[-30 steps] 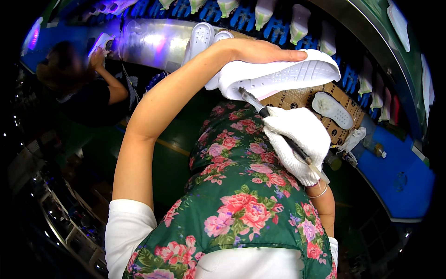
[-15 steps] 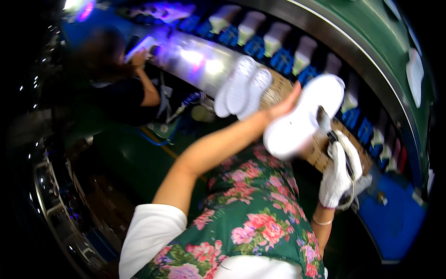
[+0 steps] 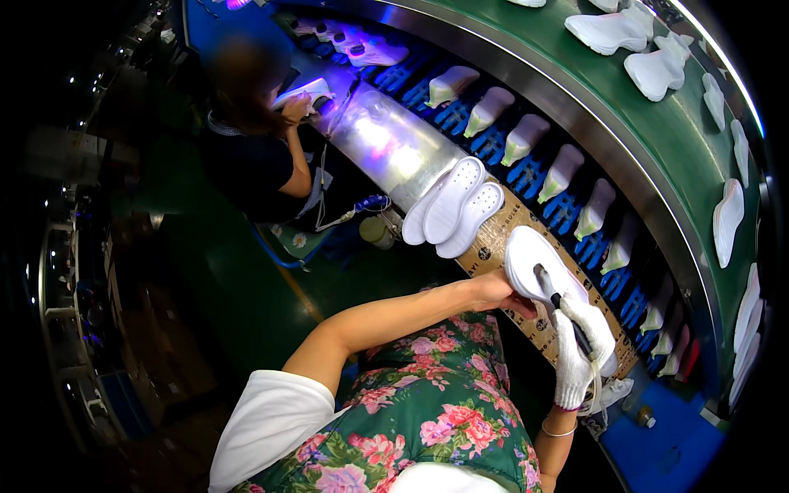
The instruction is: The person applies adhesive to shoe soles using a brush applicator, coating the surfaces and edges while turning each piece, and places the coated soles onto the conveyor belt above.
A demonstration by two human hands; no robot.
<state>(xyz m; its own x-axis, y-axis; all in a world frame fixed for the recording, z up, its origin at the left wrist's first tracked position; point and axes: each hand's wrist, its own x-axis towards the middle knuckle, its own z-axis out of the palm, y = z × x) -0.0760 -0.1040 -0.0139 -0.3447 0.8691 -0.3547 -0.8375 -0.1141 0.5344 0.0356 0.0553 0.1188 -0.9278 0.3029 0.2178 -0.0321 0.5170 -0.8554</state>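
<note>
Holding white sole (image 3: 526, 261), brush (image 3: 567, 316) touching

We see three white soles (image 3: 450, 212) lying on the cardboard-topped bench (image 3: 493, 240), pale shoe lasts (image 3: 526, 138) on blue holders, and a co-worker (image 3: 255, 156) seated beyond.

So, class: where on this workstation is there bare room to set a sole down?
Bare brown board lies between the pair of white soles and the sole in the left hand. The blue rack of shoe lasts is packed; the green belt has gaps.
</note>
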